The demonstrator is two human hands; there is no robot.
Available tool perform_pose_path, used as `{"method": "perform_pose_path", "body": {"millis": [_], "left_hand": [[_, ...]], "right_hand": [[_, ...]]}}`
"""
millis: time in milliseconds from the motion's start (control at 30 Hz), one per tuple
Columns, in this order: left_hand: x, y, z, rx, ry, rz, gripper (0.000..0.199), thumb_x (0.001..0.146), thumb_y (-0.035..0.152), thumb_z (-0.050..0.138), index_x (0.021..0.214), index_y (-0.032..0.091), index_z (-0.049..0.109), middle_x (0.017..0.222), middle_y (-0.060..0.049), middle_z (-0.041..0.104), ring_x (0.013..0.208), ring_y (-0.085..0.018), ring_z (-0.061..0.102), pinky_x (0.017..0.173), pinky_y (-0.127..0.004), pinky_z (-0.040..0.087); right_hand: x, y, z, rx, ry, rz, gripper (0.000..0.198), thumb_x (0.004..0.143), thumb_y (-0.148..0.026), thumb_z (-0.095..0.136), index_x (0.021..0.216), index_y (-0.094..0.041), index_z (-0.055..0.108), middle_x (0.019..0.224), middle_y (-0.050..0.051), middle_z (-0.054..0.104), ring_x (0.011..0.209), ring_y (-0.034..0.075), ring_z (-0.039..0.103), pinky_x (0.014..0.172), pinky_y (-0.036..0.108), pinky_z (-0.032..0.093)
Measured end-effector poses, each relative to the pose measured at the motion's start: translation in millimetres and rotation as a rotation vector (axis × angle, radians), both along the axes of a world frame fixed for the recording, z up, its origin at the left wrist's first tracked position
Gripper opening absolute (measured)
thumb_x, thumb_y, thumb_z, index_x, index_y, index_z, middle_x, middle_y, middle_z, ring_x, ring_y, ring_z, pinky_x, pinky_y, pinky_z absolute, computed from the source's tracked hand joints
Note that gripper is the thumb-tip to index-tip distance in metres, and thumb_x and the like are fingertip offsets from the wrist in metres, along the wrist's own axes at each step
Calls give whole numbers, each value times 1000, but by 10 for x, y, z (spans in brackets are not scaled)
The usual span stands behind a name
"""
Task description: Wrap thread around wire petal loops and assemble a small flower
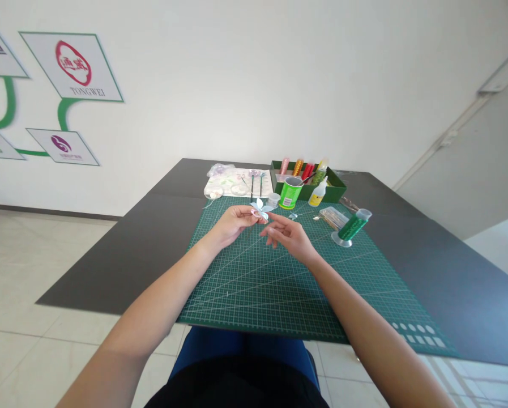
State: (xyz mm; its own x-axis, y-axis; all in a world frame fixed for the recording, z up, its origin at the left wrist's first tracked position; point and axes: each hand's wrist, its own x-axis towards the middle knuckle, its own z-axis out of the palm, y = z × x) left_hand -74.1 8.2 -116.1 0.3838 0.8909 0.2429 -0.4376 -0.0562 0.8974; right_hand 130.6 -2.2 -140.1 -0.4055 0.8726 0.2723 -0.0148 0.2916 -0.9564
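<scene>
Above the green cutting mat [254, 289], my left hand [233, 225] pinches a small artificial flower [260, 208] with pale blue and white petals between thumb and fingers. Close on its right is my right hand [288, 233], its fingers loosely bent and apart, with no object visible in them. The right index fingertip is at the edge of a petal; whether it touches cannot be made out. Just behind the flower stands a small clear tub [273, 199]. A little pale blue petal piece [293, 216] on a thin wire lies beyond the right hand.
At the back, a dark green box [336, 195] holds several coloured thread spools. Before it are a green can [290, 194] and a glue bottle [317, 192]. A green thread spool [353, 225] leans right beside a clear case [334, 217]. Wired pieces lie on white paper [223, 184].
</scene>
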Motion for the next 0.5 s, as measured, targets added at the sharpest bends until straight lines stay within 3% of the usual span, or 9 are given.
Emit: {"method": "perform_pose_path", "body": {"millis": [100,233,500], "left_hand": [[-7,19,-27,-6,6,8,30,63,35,97,72,15,78,78,-6,77,79,-18,71,86,-34,50],[-35,48,-49,-49,-18,19,29,62,32,97,73,14,77,76,-5,76,79,-18,72,89,-34,52],[-118,116,-61,-120,-53,42,28,62,27,98,74,13,77,77,-5,77,78,-16,72,88,-32,54]], "right_hand": [[6,-10,24,31,-77,-37,49,84,-53,74,114,-15,77,53,-4,57,46,11,50,46,25,43],[80,9,94,109,-159,-114,40,87,-55,69,90,-16,80,48,-5,46,44,10,39,44,25,32],[307,133,172,162,-84,-323,41,88,-54,67,89,-15,78,47,-6,42,45,10,36,46,26,29]]}}
